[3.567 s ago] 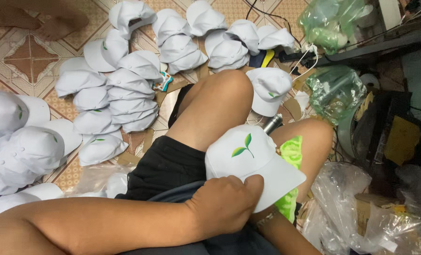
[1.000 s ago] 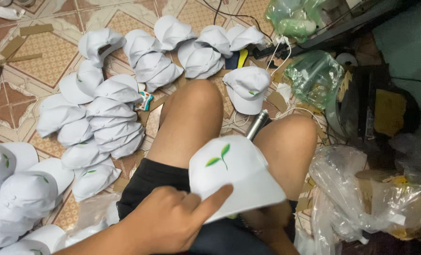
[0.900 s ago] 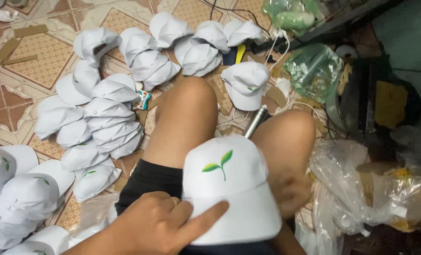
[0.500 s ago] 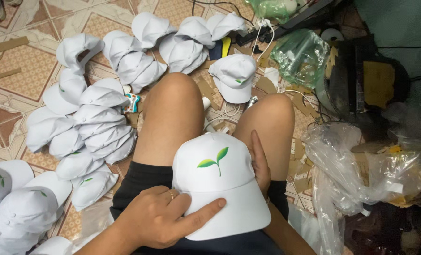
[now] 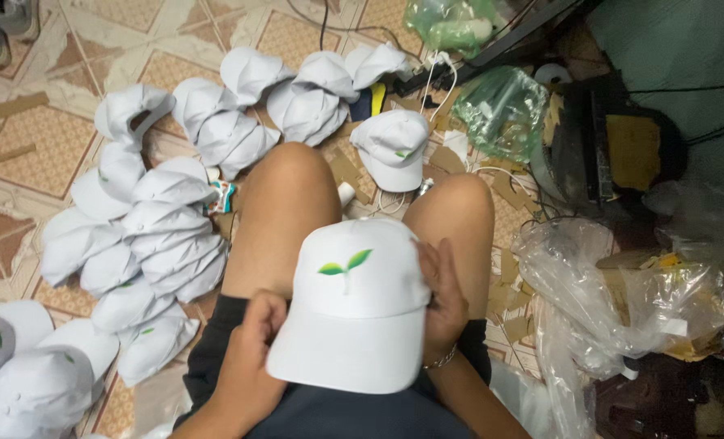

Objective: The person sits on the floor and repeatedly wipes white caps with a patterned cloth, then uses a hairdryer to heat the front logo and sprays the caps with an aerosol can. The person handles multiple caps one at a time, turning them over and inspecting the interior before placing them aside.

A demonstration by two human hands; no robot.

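A white cap (image 5: 354, 313) with a green sprout emblem is held over the lap of a person seated on a tiled floor (image 5: 37, 138), its brim turned toward the body and its crown toward the knees, so that the printed front faces up into view. The cap is braced from both sides: the left hand (image 5: 252, 345) is curled against its left edge, fingers (image 5: 266, 313) closed on the rim, while the right hand (image 5: 443, 297) is pressed flat along the right side of the crown, fingers (image 5: 425, 258) extended rather than clenched. The grip appears to be meant for steadying and squaring the cap, not lifting it. Stacks of matching white caps (image 5: 163, 236) are laid in overlapping rows on the floor to the left, nested brim over crown, apparently to keep them sorted and compact. A single cap (image 5: 394, 146) is set apart just beyond the knees. Crumpled clear plastic bags (image 5: 589, 284) are heaped at the right, and cardboard scraps (image 5: 346, 171) are scattered between the legs.
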